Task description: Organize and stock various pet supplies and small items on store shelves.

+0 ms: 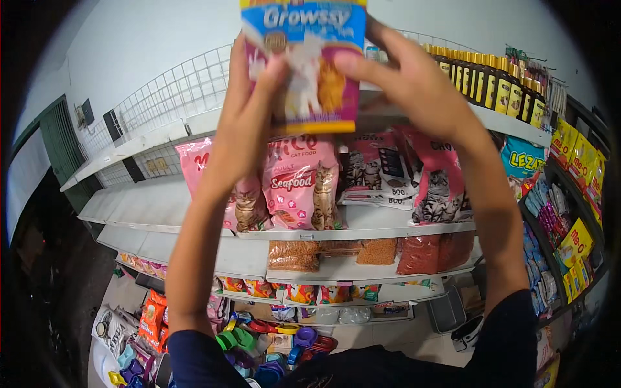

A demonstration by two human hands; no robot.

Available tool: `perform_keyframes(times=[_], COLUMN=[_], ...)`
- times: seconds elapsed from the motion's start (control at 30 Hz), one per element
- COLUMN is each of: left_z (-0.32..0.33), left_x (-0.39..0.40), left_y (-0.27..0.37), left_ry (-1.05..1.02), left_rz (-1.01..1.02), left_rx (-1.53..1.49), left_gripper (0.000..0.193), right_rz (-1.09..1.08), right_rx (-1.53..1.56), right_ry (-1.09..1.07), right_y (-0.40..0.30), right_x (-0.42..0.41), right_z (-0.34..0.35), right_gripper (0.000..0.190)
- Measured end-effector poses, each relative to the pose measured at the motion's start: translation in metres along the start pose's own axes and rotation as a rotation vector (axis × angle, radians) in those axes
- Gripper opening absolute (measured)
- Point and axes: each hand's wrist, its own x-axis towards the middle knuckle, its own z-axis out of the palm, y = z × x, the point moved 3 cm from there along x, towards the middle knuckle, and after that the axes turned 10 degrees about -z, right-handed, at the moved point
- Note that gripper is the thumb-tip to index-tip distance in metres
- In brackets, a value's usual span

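Note:
A blue and purple Growssy pet-product carton (305, 109), pictured with animals and slightly blurred, is held up at the top of the view, its upper edge cut off. My left hand (252, 92) grips its left side, thumb across the front. Around the right side curls my right hand (400, 80), its thumb also on the front face; the fingers behind are mostly hidden. Below the carton, pink bags of cat food (301, 189) stand upright on a white shelf (368, 225). Black and pink 800-gram bags (378, 169) lie stacked to their right.
Dark bottles with gold caps (504, 92) line the upper right shelf, near a wire mesh back (184, 77). Bags of loose kibble (293, 256) lie one shelf lower. Colourful plastic bowls (237, 339) crowd the floor area before me. A side rack (572, 242) holds me-O packets.

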Motion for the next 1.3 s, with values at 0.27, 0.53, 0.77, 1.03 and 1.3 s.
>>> perform_keyframes(times=[0.27,0.53,0.77,1.03,1.3], left_z=[-0.055,-0.083,-0.089,-0.088,-0.079], left_x=[0.101,0.138,0.155,0.177,0.197], left_y=[-0.042,-0.105,-0.139,-0.150,-0.169], left_ry=[-0.186,-0.207,-0.224,-0.335,-0.286], left_rz=[-0.040,-0.452,-0.543,-0.628,-0.669], left_rx=[0.174,0.335,0.477,0.676,0.749], left_gripper=[0.040,0.038,0.034,0.041,0.038], right_rz=[-0.518,-0.099,-0.054,-0.241,-0.515], right_rx=[-0.503,-0.614,-0.729,-1.274,-1.409], right_ry=[-0.112,-0.105,-0.198,-0.297,-0.355], right_y=[0.047,0.126,0.153,0.145,0.148], right_x=[0.103,0.165,0.184,0.206,0.192], right_z=[-0.028,-0.034,-0.035,-0.034,-0.046], right_gripper=[0.048,0.059,0.054,0.041,0.038])
